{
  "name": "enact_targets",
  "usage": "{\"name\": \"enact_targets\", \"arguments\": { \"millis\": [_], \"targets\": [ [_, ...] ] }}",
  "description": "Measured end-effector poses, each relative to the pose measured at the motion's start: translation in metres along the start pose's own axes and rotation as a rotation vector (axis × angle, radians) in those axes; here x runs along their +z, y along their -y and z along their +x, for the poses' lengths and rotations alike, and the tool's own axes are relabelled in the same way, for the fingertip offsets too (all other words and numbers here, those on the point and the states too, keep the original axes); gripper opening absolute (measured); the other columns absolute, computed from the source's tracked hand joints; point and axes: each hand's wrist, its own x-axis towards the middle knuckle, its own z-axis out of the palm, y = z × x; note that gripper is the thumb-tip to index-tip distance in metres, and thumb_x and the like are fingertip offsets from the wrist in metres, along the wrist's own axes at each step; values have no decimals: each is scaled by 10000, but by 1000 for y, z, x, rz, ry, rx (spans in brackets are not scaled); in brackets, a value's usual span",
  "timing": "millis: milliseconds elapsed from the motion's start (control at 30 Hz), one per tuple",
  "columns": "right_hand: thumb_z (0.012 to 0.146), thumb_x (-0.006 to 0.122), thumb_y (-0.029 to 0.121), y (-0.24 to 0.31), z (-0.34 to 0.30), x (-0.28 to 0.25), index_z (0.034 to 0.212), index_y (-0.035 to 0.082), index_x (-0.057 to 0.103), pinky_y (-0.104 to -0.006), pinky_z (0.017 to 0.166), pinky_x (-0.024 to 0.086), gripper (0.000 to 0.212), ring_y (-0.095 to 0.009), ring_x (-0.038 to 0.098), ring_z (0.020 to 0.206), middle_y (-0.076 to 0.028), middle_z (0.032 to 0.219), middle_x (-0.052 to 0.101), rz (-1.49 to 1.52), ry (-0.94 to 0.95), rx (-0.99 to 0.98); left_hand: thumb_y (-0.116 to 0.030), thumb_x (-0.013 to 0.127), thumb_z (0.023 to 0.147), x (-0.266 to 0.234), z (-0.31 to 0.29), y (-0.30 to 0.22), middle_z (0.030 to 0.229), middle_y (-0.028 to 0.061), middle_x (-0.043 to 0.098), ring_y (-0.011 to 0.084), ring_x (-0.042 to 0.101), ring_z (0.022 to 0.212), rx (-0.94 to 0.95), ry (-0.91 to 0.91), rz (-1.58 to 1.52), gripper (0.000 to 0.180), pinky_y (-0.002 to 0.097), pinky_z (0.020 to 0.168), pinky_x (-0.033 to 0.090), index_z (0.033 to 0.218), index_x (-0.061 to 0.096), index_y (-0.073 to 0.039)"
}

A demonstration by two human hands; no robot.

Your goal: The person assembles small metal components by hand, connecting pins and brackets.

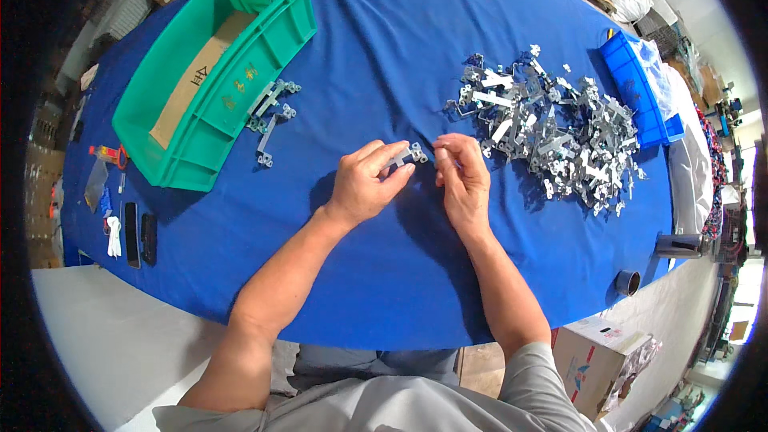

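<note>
Head view: toward the left, a green bin (pixel 188 162) is standing on the blue-covered surface (pixel 360 288), with cardboard (pixel 216 50) lying inside. Near its right wall, a few loose brackets (pixel 270 134) are resting. Next, my left hand (pixel 362 184) is pinching one bracket (pixel 408 157) above the surface, its lobed end poking out rightward; that grip is clamped on it between thumb and fingers. My right hand (pixel 464 186) is hovering just beside that end, fingertips bunching close; whether that grip is holding anything small, I cannot tell. Farther right, a heaped pile (pixel 560 136) of metal parts is spreading toward a blue tray (pixel 628 94). In my judgement, the bracket could be slipping if my pinch is loosening; anything in my right fingertips could be dropping if they are parting; and parts in the pile could be snagging, since they are lying crossed together.
</note>
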Motion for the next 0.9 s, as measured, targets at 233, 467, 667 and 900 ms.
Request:
{"name": "enact_targets", "arguments": {
  "millis": [233,467,667,900],
  "targets": [
    [990,609,105,9,-3,1,1112,-9,679,-217,510,447,181,-57,565,614,-30,836,690,-21,162,307,-95,749,824,-4,3,1,736,62,598,131,539,566,12,-118,-15,278,286,508,438,1076,704,13],
    [979,622,92,11,-3,3,1094,-17,676,-231,514,463,168,-70,588,622,-36,825,689,-86,198,278,-97,746,831,-5,2,1,745,62,605,126,543,569,-15,-82,-35,278,284,509,442,1081,704,16],
    [965,640,83,9,-5,8,1073,-19,671,-245,552,518,151,-84,618,676,-52,854,670,-47,134,227,-65,756,824,-1,0,3,723,35,583,96,507,588,-21,-71,-50,290,267,526,424,1102,713,1],
    [956,652,66,2,-4,6,1058,-17,671,-253,598,561,133,-87,626,719,-52,867,643,-7,146,152,-70,768,809,0,-2,7,729,42,589,103,518,581,22,-24,-5,312,273,517,428,1107,712,3]
  ]
}}
